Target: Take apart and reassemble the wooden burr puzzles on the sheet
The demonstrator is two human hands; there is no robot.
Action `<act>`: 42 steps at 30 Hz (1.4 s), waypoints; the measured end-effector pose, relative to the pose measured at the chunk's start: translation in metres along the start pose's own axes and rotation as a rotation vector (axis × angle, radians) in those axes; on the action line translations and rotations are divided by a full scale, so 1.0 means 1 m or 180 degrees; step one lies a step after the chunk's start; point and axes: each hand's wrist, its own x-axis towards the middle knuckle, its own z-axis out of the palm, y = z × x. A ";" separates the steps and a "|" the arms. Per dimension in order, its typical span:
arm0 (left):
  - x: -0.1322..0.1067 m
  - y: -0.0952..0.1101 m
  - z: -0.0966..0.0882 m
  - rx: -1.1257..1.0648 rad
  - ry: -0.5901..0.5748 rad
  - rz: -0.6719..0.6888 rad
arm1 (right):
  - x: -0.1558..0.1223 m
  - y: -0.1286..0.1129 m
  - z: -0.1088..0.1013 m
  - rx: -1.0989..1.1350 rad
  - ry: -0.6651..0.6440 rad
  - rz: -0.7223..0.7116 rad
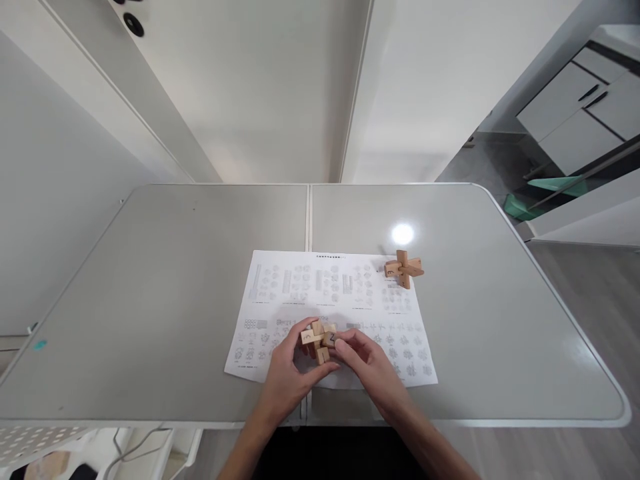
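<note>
The left hand (291,365) cupped a wooden block puzzle (319,339) just above the lower middle of a printed sheet (231,363), its thumb below and its index finger above, both curved around the blocks; the right hand (369,360) pinched the puzzle's right side between thumb and fingertips, at a block marked with what looked like a 2, though the mark was too small to be sure; other block ends, light and bare, faced upward between the hands; a second wooden puzzle (403,269), cross-shaped and darker, stood at the sheet's upper right corner, well apart from both hands; the sheet, covered in rows of small diagrams, lay across the seam (309,217) of a grey table (150,300).
</note>
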 end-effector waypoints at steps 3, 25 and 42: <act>-0.001 -0.001 -0.003 0.0164 -0.0042 0.0079 | 0.001 -0.001 -0.004 0.0077 -0.0028 0.0072; 0.001 0.012 -0.010 0.0208 -0.0311 0.0475 | -0.005 -0.009 -0.007 -0.1063 -0.0559 -0.0482; 0.012 -0.019 -0.033 0.0793 0.0364 0.0803 | 0.004 -0.022 -0.060 0.0908 0.0821 0.0554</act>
